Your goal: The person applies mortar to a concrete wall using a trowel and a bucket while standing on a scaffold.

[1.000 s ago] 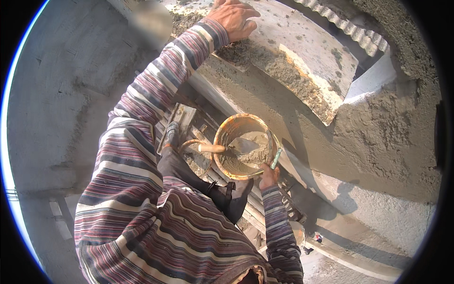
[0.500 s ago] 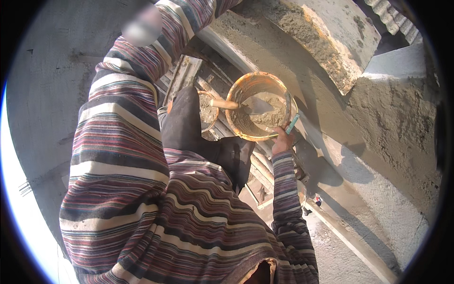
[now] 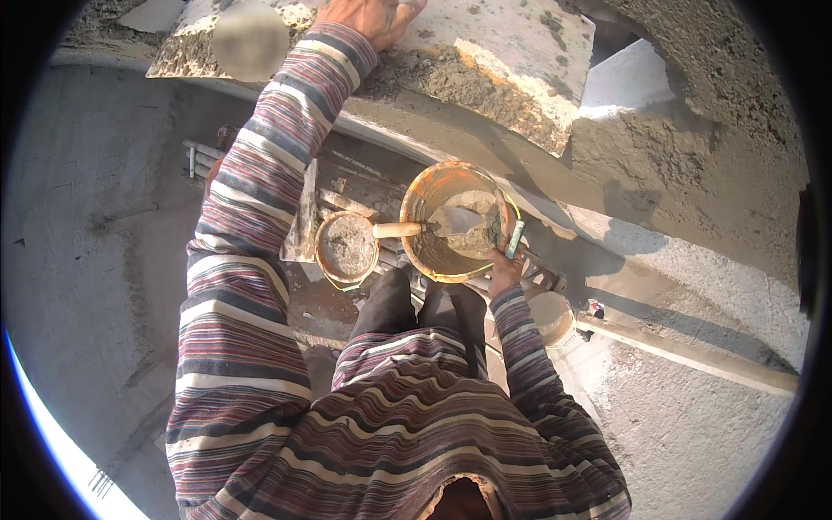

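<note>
My right hand (image 3: 504, 274) is closed on the near right rim of an orange-rimmed bucket (image 3: 416, 192), beside the teal grip (image 3: 515, 240) of its handle. Wet grey mortar (image 3: 472, 244) lies inside, and a trowel (image 3: 399, 230) rests there with its wooden handle sticking out over the left rim. At the top, my left hand (image 3: 371, 19) lies on a pale slab (image 3: 485, 26) crusted with mortar. Its thumb is stretched out to the right; the other fingers are partly cut off by the picture edge, and no tool shows in it.
A smaller bucket (image 3: 347, 247) of grey mix stands left of the large one. Poles and planks (image 3: 340, 201) lie beneath. A mortar-coated ledge (image 3: 520, 160) runs across beyond the buckets. Below right are another round container (image 3: 551, 316) and a long beam (image 3: 693, 355).
The view has shifted, bringing my left hand onto the slab into sight and showing more of the small bucket. My right hand stays on the large bucket, with the trowel still inside.
</note>
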Tool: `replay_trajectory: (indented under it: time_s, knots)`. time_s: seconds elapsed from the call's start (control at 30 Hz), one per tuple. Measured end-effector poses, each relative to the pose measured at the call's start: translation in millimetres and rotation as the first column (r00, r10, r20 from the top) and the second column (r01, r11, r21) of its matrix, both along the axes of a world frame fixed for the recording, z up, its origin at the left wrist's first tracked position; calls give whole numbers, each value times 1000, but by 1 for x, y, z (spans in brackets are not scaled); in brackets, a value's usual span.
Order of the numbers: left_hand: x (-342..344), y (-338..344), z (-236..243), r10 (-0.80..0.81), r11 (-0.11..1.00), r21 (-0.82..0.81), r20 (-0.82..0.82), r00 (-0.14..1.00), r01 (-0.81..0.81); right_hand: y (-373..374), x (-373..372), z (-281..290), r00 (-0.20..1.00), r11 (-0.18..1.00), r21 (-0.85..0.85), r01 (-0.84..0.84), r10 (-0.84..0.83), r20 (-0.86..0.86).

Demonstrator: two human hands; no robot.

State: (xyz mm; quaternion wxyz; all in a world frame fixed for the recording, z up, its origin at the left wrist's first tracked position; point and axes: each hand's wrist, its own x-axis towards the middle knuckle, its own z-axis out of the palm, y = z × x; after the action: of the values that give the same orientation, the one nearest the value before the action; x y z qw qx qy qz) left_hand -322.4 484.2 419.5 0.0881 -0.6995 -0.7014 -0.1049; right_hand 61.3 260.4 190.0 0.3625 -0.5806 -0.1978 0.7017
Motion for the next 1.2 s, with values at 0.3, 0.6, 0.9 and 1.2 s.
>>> replay_trajectory:
  time_s: [0.3, 0.6, 0.9, 1.2]
  knots:
    - [-29, -1, -6, 110, 990, -93, -2, 994, -110, -33, -36, 46, 957, 969, -13, 247, -241, 163]
    - [-10, -11, 9, 214, 962, -154, -81, 973, -225, -31, -5, 74, 952, 948, -89, 306, -303, 47]
    - [138, -130, -1, 99, 912, 359, 276, 956, -198, -2, 102, 88, 999, 993, -113, 31, -33, -12]
    - [324, -279, -146, -37, 499, -866, -55, 998, -29, 32, 173, 145, 975, 975, -41, -220, 220, -9]
